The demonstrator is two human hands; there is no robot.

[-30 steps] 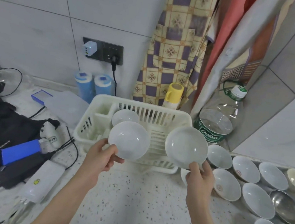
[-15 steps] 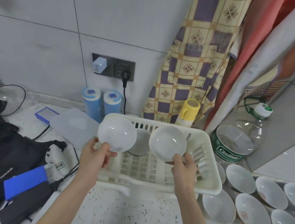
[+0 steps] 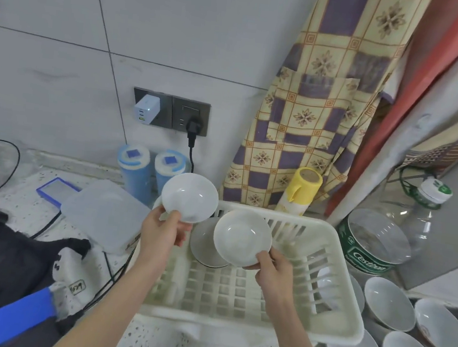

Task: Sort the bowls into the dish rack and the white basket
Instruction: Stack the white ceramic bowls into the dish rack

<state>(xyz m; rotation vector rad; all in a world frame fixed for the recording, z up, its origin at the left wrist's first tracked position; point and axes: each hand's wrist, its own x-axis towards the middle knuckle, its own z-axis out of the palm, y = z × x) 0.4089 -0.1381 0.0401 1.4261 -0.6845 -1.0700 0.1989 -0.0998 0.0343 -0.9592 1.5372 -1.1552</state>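
White bowls (image 3: 190, 197) pinched by both hands' fingers (image 3: 172, 218).

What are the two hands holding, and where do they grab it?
Each hand holds one small white bowl by its lower rim. The left hand pinches the left bowl; the right hand pinches the right bowl above the white basket.

A white charger (image 3: 146, 108) and a black plug (image 3: 193, 127) sit in the wall socket. Below, two blue canisters (image 3: 150, 174) stand at the counter's back edge, beside a clear lidded box (image 3: 106, 213). A checked apron (image 3: 318, 103) hangs above a yellow-capped bottle (image 3: 301, 190). A big plastic jug (image 3: 395, 235) fills the right corner.
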